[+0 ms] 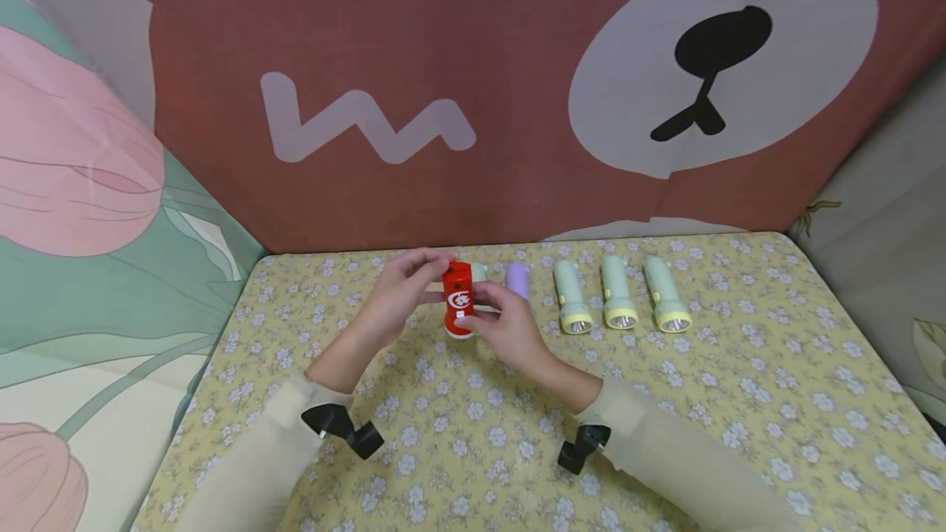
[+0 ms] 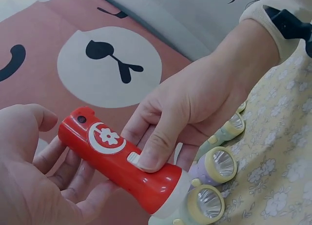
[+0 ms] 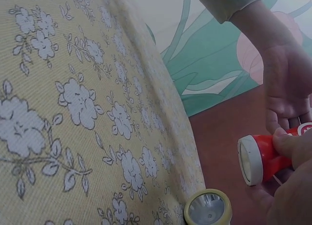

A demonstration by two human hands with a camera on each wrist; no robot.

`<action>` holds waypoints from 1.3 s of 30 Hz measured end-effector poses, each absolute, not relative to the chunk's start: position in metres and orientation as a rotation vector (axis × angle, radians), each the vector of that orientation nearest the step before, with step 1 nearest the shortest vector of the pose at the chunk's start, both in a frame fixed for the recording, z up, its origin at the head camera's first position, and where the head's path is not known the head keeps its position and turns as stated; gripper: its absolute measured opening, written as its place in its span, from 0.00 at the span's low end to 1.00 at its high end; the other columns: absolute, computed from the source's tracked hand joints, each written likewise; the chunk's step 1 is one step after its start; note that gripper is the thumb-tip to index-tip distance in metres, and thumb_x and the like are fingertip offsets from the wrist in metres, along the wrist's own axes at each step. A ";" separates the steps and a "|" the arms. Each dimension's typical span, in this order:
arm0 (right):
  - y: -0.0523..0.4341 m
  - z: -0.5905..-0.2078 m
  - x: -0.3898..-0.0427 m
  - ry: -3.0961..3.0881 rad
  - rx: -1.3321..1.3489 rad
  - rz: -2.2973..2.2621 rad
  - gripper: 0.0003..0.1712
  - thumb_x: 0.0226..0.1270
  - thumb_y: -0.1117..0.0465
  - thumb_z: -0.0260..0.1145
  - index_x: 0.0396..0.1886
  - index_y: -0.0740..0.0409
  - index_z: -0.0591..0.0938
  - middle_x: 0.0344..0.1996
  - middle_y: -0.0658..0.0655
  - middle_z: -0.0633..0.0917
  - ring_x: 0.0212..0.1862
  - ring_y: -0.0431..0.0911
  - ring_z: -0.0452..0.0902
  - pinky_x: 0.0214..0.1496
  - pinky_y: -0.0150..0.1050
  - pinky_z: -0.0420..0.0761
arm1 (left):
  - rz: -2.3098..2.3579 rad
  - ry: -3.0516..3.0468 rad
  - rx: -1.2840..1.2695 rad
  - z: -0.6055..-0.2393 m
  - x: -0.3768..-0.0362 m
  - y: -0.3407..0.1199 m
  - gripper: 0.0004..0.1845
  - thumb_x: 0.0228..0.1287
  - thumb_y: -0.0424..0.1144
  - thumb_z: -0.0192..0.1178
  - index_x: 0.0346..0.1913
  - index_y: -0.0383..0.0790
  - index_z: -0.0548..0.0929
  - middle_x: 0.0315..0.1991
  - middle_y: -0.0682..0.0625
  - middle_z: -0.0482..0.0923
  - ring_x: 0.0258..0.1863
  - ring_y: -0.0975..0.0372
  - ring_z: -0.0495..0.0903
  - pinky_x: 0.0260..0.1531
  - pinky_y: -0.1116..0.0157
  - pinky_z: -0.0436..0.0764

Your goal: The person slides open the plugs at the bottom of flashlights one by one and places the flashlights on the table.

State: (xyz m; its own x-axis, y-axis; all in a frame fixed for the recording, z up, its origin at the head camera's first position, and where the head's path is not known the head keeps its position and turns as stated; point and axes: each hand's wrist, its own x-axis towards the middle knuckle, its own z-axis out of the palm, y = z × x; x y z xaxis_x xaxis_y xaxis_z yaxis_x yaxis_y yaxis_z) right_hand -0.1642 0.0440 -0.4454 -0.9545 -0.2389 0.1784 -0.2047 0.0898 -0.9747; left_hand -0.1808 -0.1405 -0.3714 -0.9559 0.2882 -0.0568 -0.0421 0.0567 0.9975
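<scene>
In the head view a red flashlight [image 1: 458,300] with a white flower emblem stands nearly upright between both hands, its white-rimmed lens end down. My right hand [image 1: 510,323] grips its body, and in the left wrist view the thumb lies on the white switch [image 2: 140,161] with fingers behind. At the tail end, my left hand [image 1: 395,302] holds it by the fingers, which curl around the far side. The white lens rim [image 3: 249,160] shows in the right wrist view. Behind the red flashlight, a pale green one [image 1: 479,272] is partly hidden.
A purple flashlight [image 1: 517,277] lies just right of the hands. Farther right, three pale green flashlights [image 1: 569,294] with yellow rims lie in a row, lenses toward me. A flowered cloth [image 1: 473,433] covers the table, and a bear-print curtain [image 1: 517,171] hangs behind.
</scene>
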 end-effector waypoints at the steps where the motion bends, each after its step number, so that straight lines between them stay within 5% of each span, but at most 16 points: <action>1: 0.044 -0.446 -0.164 2.297 -0.475 -2.055 0.24 0.61 0.72 0.75 0.58 0.67 0.82 0.54 0.65 0.85 0.57 0.57 0.81 0.56 0.42 0.84 | 1.994 2.093 0.240 -0.372 -0.180 -0.140 0.17 0.79 0.38 0.54 0.59 0.26 0.77 0.54 0.42 0.79 0.54 0.54 0.81 0.53 0.53 0.85; 18: 0.043 -0.451 -0.157 2.357 -0.557 -2.054 0.29 0.62 0.70 0.75 0.64 0.65 0.80 0.54 0.64 0.86 0.55 0.55 0.83 0.52 0.39 0.86 | 2.041 2.042 0.253 -0.374 -0.177 -0.139 0.08 0.76 0.33 0.56 0.48 0.30 0.79 0.45 0.48 0.80 0.45 0.59 0.82 0.49 0.55 0.86; 29: 0.044 -0.417 -0.140 2.417 -0.582 -2.019 0.27 0.62 0.76 0.71 0.62 0.76 0.78 0.53 0.72 0.84 0.53 0.64 0.83 0.51 0.45 0.86 | 2.012 2.030 0.296 -0.374 -0.178 -0.137 0.07 0.76 0.33 0.56 0.46 0.31 0.79 0.46 0.46 0.79 0.45 0.58 0.82 0.48 0.59 0.86; 39: 0.045 -0.454 -0.154 2.430 -0.646 -2.048 0.28 0.62 0.73 0.73 0.63 0.71 0.79 0.55 0.69 0.84 0.55 0.60 0.83 0.51 0.49 0.86 | 1.993 2.023 0.270 -0.374 -0.178 -0.135 0.02 0.75 0.31 0.56 0.42 0.35 0.78 0.46 0.46 0.79 0.46 0.57 0.82 0.48 0.59 0.86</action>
State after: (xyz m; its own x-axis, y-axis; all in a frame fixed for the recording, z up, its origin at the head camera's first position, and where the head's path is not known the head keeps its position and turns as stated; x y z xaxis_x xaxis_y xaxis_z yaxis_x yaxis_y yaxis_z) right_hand -0.1543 0.0445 -0.4539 -0.9157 -0.2335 0.3271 -0.3619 0.1253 -0.9238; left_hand -0.1781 -0.1350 -0.3740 -0.9410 0.3306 -0.0726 -0.0676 0.0266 0.9974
